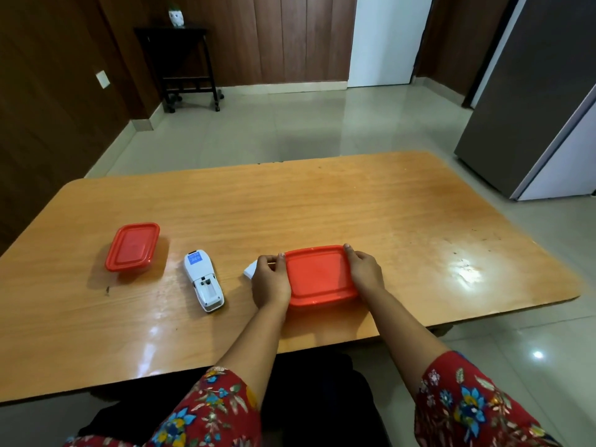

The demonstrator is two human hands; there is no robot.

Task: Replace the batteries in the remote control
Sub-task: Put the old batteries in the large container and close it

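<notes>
Remote (203, 280) blue label (194, 259) unreadable

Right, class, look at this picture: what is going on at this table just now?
A person seated at a wooden table holds a red-lidded container between both hands, the left hand on its left edge and the right hand on its right edge. The lid looks still on. To the left lies a white remote control, face down, its battery compartment open and apparently empty. A small white piece, probably the battery cover, shows behind the left hand. A second red-lidded container sits closed further left.
</notes>
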